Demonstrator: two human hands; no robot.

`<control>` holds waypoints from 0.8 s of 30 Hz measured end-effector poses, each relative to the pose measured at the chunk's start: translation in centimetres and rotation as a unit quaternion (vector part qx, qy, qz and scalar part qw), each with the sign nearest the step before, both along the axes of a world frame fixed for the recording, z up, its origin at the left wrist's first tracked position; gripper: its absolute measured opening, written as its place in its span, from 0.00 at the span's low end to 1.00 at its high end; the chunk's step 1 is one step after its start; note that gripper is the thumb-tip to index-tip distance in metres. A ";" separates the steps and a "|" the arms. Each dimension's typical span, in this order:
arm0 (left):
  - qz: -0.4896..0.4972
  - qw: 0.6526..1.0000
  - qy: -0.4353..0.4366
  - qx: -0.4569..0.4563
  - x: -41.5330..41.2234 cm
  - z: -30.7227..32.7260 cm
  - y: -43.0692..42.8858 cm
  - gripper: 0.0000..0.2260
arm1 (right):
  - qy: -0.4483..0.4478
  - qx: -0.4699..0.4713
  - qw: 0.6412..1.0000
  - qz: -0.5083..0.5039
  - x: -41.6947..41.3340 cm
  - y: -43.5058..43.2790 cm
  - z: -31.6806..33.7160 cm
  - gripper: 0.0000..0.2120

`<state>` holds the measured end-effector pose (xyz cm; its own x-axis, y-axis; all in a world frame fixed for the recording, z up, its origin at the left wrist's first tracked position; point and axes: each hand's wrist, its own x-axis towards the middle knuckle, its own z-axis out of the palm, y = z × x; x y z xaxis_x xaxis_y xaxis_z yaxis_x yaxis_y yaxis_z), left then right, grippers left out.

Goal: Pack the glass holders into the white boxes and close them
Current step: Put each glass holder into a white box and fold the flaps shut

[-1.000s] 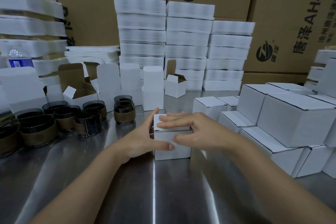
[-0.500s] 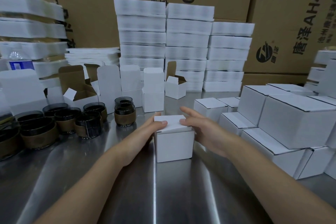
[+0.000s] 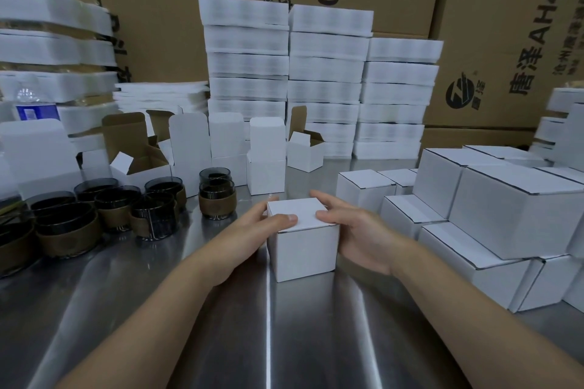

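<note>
White box (image 3: 304,254), one, closed; left hand (image 3: 241,237), right hand (image 3: 363,234) gripping.

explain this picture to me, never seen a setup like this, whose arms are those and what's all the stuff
There is no machine here. A person works with bare hands, and the picture comes from a camera worn on their head, looking forward and down. The left hand and right hand grip a closed white box from either side, thumbs on its lid. It stands on a shiny metal table. To the left stand dark glass holders with brown bands, and behind them open boxes. Closed boxes are piled on the right. At the back, white stacks stand against brown cartons.
</note>
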<state>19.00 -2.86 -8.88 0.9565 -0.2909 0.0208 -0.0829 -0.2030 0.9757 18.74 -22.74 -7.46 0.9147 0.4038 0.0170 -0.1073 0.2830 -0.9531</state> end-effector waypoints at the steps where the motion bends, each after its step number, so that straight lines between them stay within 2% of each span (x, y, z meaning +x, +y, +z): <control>1: 0.005 1.000 -0.005 0.006 0.0 0.1 0.0 0.37 | -0.005 -0.002 1.000 0.003 0.1 -0.1 0.0 0.32; 4: 0.011 1.000 -0.021 0.010 0.0 0.5 -0.1 0.28 | -0.015 -0.024 1.000 0.005 0.0 0.0 -0.1 0.33; 8: 0.012 1.000 -0.023 -0.009 0.3 0.4 0.0 0.21 | -0.030 -0.051 0.998 -0.012 -0.3 -0.1 0.0 0.26; 10: 0.036 0.999 -0.032 -0.025 0.3 0.3 -0.2 0.22 | -0.105 -0.129 0.985 -0.043 -0.6 0.4 0.4 0.20; 11: 0.067 0.996 -0.051 -0.027 0.3 0.2 -0.3 0.24 | -0.173 -0.202 0.960 -0.085 -0.7 0.7 0.4 0.17; 12: 0.110 0.991 -0.076 -0.022 0.2 0.2 -0.5 0.25 | -0.256 -0.283 0.913 -0.146 -0.9 1.1 0.4 0.15; 14: 0.194 0.972 -0.132 0.002 0.3 0.1 -0.6 0.23 | -0.402 -0.426 0.775 -0.236 -1.4 1.7 0.0 0.12; 15: 0.221 0.964 -0.150 0.016 0.3 0.0 -0.5 0.20 | -0.448 -0.473 0.719 -0.242 -1.7 2.0 -0.2 0.12; 16: 0.235 0.959 -0.155 0.026 0.4 0.0 -0.5 0.17 | -0.476 -0.502 0.683 -0.234 -2.0 2.3 -0.5 0.15; 18: 0.230 0.960 -0.151 0.044 0.5 -0.2 -0.4 0.13 | -0.514 -0.529 0.639 -0.217 -2.4 2.6 -0.6 0.19; 21: 0.200 0.969 -0.144 0.032 0.4 -0.4 -0.6 0.13 | -0.572 -0.537 0.577 -0.227 -2.3 3.1 -0.5 0.18; 24: 0.180 0.978 -0.099 -0.029 0.3 -0.2 -0.9 0.16 | -0.579 -0.553 0.545 -0.248 -1.7 3.5 -0.9 0.16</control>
<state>19.30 -3.78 -9.12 0.9723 0.0718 0.2224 -0.2045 -0.1991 0.9584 17.05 -19.26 -8.32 0.5502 0.4604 0.6967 0.5758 -0.8134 0.0828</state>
